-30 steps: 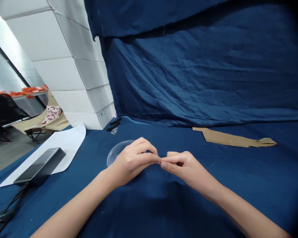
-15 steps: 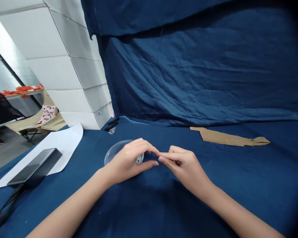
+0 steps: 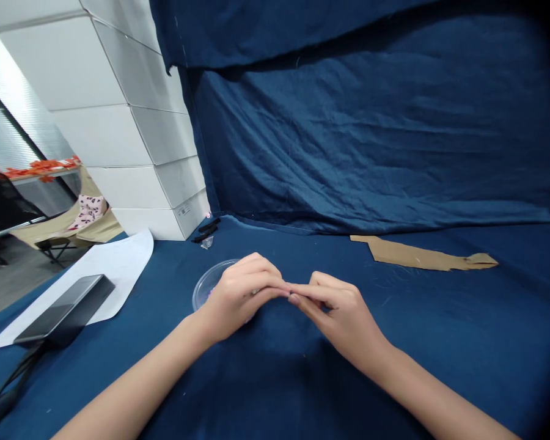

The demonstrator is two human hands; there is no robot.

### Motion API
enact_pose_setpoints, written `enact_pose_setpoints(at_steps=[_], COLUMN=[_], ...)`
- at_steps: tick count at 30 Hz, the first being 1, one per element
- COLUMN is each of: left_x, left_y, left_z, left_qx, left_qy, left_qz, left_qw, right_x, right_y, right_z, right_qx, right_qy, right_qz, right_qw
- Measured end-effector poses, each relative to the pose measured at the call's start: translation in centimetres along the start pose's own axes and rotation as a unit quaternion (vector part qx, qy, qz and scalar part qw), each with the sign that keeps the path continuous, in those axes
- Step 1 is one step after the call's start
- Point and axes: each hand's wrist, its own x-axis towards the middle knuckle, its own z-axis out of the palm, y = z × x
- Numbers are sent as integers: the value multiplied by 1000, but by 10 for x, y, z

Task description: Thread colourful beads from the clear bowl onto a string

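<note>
At the far left of the blue-covered table (image 3: 440, 330), white boxes (image 3: 119, 140) stand stacked. Near the middle, the left hand (image 3: 239, 296) and right hand (image 3: 343, 308) meet at the fingertips on the near side of a clear tub (image 3: 205, 286), which the left hand partly hides. Each grip is pinched closed on a tiny dark piece (image 3: 291, 293) between them, too small to identify.
</note>
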Motion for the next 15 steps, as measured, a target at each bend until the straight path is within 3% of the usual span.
enact_pose_setpoints(at_steps=[7, 11, 13, 15], left_x=[5, 8, 5, -5], left_y=[4, 4, -4, -17], left_z=[-1, -20, -37, -55], left_qx=[4, 8, 56, 76], left_qy=[-16, -105, -83, -32], left_qz=[-23, -54, -157, -333], left_qw=[1000, 993, 983, 939], right_x=[2, 3, 3, 4], right_y=[-11, -9, -6, -2], right_z=[-5, -5, -4, -3], right_qx=[18, 31, 63, 107], right_qy=[28, 27, 29, 34], right_qz=[55, 74, 111, 162], right_qw=[998, 996, 991, 980])
